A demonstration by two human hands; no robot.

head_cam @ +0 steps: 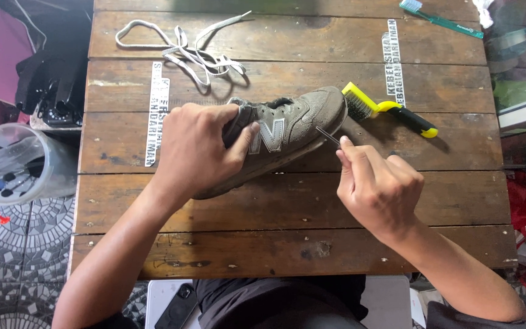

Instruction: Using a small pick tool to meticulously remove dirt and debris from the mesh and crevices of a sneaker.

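A grey-brown sneaker (287, 131) lies tilted on its side on the wooden plank surface (275, 207), toe toward the right. The left hand (196, 149) grips the sneaker at its heel and collar, thumb pressed on the side panel. The right hand (375, 186) pinches a thin metal pick (328, 135) whose tip touches the sole edge near the toe. A yellow-and-black wire brush (391, 109) lies just beyond the toe. A loose pale shoelace (184, 45) lies tangled at the far left of the surface, and a green toothbrush (439, 18) rests at the far right corner. A clear plastic tub (16, 161) stands off the left edge.
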